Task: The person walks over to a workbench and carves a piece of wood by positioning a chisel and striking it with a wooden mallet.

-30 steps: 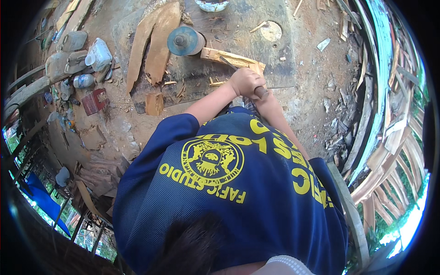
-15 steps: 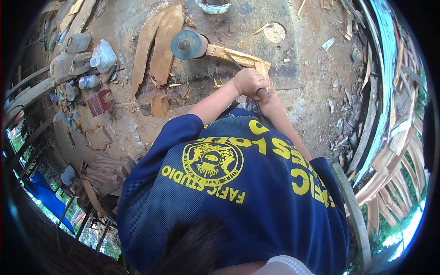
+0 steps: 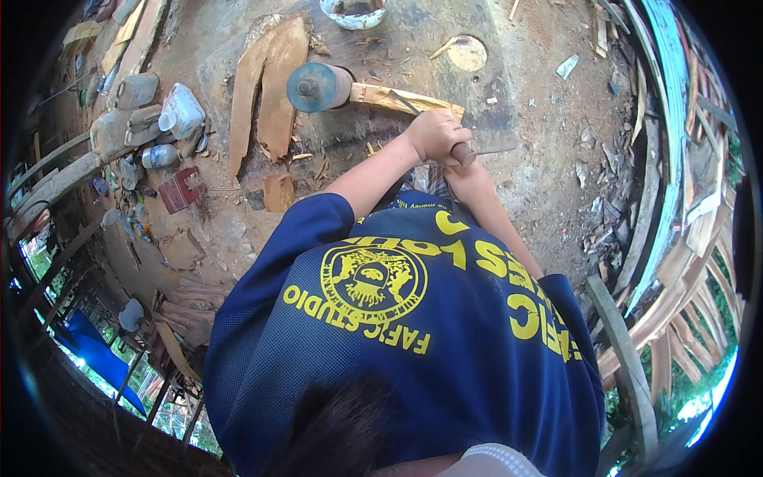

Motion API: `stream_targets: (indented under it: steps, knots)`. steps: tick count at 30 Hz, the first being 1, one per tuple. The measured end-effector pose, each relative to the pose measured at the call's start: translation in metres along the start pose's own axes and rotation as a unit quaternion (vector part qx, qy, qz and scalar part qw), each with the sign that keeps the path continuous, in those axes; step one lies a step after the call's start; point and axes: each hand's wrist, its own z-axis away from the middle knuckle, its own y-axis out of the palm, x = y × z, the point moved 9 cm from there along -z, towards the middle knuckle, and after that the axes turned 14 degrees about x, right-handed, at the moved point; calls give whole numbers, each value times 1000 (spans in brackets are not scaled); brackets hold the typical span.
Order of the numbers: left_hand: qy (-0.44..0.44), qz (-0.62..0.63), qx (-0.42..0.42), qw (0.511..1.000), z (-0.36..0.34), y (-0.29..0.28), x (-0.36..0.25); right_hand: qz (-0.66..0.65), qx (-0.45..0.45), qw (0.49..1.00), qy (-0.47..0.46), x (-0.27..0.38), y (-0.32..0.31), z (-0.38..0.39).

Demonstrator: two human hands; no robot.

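My left hand [image 3: 434,135] is closed round the brown wooden handle [image 3: 463,153] of a bladed tool. Its narrow dark blade [image 3: 404,102] points away to the far left, over a pale strip of wood [image 3: 380,97]. Just below and to the right, my right hand [image 3: 470,181] is close against the left, fingers curled. What it grips is mostly hidden under the left hand and the handle. The wood strip's far end meets a brown cylinder with a blue round top [image 3: 311,87] and a bolt in its middle.
Rough boards [image 3: 282,87] lie left of the cylinder, with a small wood block [image 3: 278,193] nearer me. A white bowl [image 3: 354,14] stands at the far side. Plastic jugs [image 3: 183,111] and a red box [image 3: 181,189] sit left. Scrap timber [image 3: 699,238] is piled right.
My left hand and the tool have shifted slightly nearer me and to the right. The upright piece of wood seen by the right hand earlier is now mostly hidden.
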Motion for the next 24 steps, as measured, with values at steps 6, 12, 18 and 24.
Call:
stream_targets:
  steps: [6, 12, 18, 24]
  knots:
    - [-79, -29, 23, 996, -30, 19, 16, -70, -52, 996, -22, -10, -16, -3]
    - [-109, -37, 15, 993, -49, 19, 25, -17, -52, 998, 31, -22, -20, -7]
    - [-129, -48, 22, 990, -58, 30, 34, 4, -22, 999, 27, -20, -26, -5]
    - [-134, -63, 18, 989, -67, 32, 36, 6, -31, 999, 28, -19, -30, -3]
